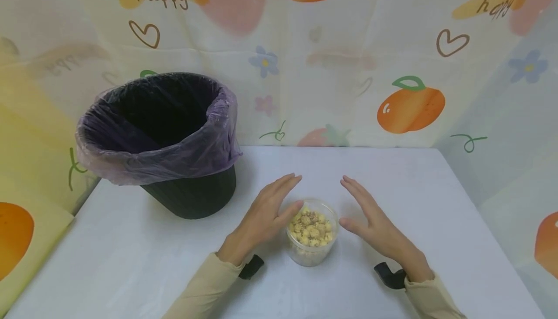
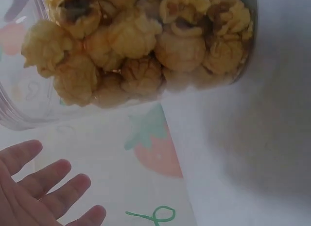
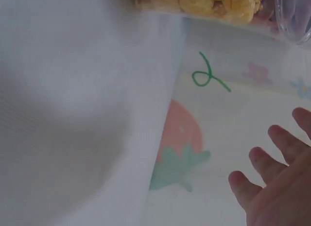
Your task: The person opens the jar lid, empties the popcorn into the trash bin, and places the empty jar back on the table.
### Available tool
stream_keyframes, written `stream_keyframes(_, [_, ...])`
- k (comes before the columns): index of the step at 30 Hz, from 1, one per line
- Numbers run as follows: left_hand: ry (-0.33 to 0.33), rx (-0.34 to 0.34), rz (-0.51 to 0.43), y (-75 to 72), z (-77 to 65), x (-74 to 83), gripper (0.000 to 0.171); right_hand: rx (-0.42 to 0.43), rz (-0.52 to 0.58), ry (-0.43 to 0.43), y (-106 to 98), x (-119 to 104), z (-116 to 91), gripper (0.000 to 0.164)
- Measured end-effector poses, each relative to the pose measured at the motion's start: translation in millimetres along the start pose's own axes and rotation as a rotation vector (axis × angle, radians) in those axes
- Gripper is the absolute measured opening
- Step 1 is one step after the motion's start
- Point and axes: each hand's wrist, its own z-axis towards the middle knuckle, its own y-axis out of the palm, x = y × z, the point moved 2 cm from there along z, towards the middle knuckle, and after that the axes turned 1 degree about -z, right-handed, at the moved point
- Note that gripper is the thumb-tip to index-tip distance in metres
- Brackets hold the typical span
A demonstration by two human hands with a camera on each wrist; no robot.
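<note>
A round clear plastic tub [image 1: 310, 256] stands upright on the white table, well filled with popcorn [image 1: 311, 229]. No lid covers it in the head view. To its left is my left hand [image 1: 266, 212], fingers extended, the thumb overlapping the tub's rim in this view. My right hand [image 1: 379, 224] hovers off the tub's right side, its fingers straight and thumb apart. Both palms face the tub. The left wrist view shows the popcorn [image 2: 136, 46] close through the clear wall, with the fingers [image 2: 68, 192] spread. In the right wrist view the fingers [image 3: 267, 163] are apart from the tub.
At the back left of the table [image 1: 370, 168] stands a dark bin [image 1: 196, 195], lined with a translucent purple bag [image 1: 187, 161] folded over its rim. A fruit-printed cloth [image 1: 322, 91] hangs behind the table and along both sides. Each wrist wears a black strap-like piece [image 1: 252, 266].
</note>
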Motion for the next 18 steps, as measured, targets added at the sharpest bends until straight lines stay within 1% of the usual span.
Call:
stream_keyframes(2, [-0.010,-0.033,-0.017,1.2,-2.3,1.8,0.053,-0.027,0.028,-0.004,3,0,-3,0.080])
stream_keyframes(5, [-0.011,-0.062,-0.033,2.1,-4.8,4.6,0.054,-0.058,0.065,-0.012,7,0,-7,0.088])
stream_keyframes(9, [0.016,-0.083,-0.054,2.6,-7.3,7.0,0.054,-0.093,0.116,-0.015,13,-1,-10,0.098])
stream_keyframes(12, [0.016,-0.117,-0.078,3.9,-9.2,8.3,0.058,-0.120,0.146,-0.009,18,1,-11,0.106])
stream_keyframes(15, [-0.024,-0.171,-0.114,5.4,-11.4,9.3,0.065,-0.145,0.171,0.001,24,3,-11,0.112])
stream_keyframes(18, [-0.065,-0.221,-0.172,6.6,-13.5,9.3,0.072,-0.163,0.196,0.008,30,3,-11,0.115])
